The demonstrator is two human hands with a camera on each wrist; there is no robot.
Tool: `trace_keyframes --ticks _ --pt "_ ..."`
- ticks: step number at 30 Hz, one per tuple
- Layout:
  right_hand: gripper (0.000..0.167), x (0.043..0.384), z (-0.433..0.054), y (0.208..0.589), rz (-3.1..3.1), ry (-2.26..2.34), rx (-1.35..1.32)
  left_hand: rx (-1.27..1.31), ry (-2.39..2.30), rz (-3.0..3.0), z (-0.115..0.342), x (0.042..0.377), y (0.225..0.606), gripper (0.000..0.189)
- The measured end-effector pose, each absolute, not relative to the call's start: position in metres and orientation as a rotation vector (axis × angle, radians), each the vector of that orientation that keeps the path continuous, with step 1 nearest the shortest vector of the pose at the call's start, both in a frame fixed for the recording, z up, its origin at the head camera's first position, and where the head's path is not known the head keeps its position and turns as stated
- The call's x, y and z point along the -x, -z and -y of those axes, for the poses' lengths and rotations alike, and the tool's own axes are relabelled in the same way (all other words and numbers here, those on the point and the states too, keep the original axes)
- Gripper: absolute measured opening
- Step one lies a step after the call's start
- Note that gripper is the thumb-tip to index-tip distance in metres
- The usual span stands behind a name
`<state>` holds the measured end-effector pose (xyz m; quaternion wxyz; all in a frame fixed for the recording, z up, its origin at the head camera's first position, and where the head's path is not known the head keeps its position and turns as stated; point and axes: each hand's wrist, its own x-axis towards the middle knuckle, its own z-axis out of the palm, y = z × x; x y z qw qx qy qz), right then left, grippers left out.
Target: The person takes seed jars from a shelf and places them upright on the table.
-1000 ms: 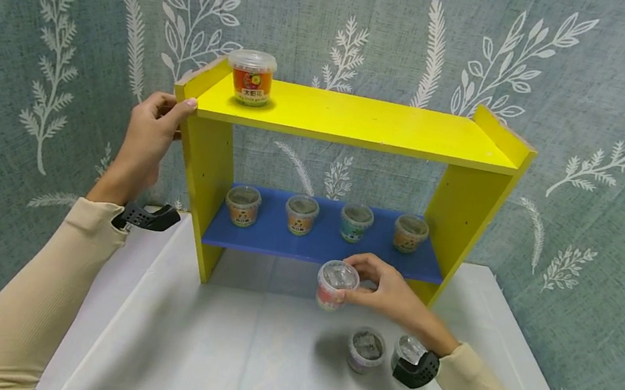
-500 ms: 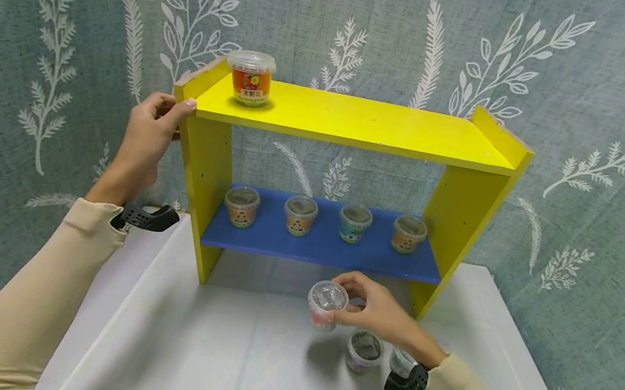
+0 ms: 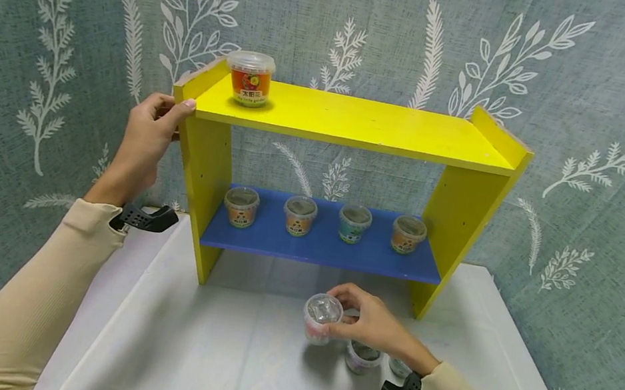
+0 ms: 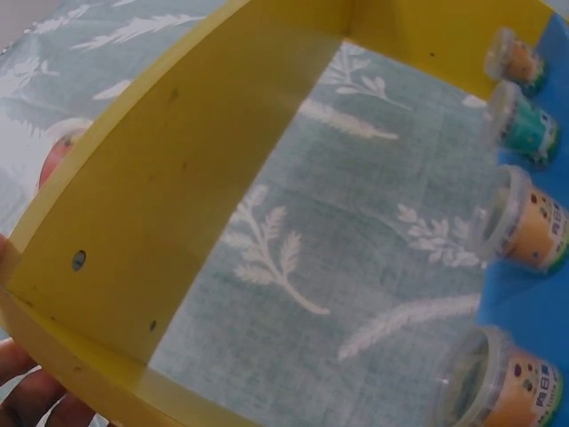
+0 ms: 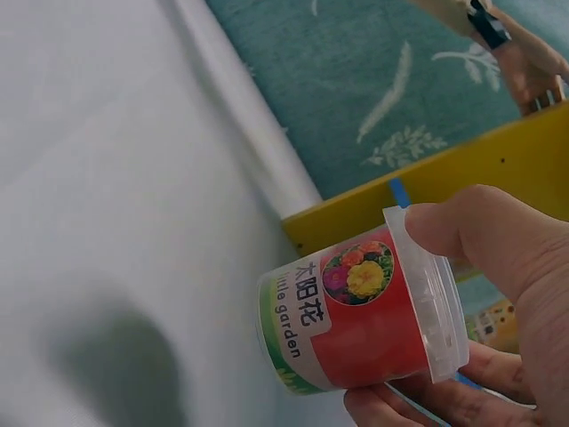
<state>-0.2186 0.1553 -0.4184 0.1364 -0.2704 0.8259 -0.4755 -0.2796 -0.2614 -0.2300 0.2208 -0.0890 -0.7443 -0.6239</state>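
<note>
My right hand (image 3: 372,324) pinches a small lidded plastic seed cup (image 5: 364,311) near its lid, thumb on one side and fingers on the other. The cup has a red label with printed flowers and hangs a little above the white table, its shadow beneath. My left hand (image 3: 146,140) grips the upper left corner of a yellow shelf unit (image 3: 360,121), thumb on the front and fingers behind. Another seed cup (image 3: 250,81) with an orange-red label stands at the left of the top board. Several more cups, including a teal one (image 3: 353,225), stand in a row on the blue lower shelf (image 3: 322,250).
Behind and under the right hand, a cup (image 3: 363,359) stands on the white tablecloth (image 3: 216,356). One more cup (image 3: 399,368) is partly hidden by the right wrist. A patterned green-grey cloth (image 3: 338,23) hangs behind the shelf.
My right hand has lowered the red-labelled seed cup from in front of the blue shelf toward the table, moving slightly left. The left hand has stayed on the shelf corner.
</note>
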Motion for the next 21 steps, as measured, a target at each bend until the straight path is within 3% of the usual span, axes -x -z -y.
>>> trace_keyframes --ticks 21 --pt "0.054 0.221 -0.147 0.449 -2.479 1.218 0.847 0.238 1.712 2.075 0.263 0.282 0.231 0.038"
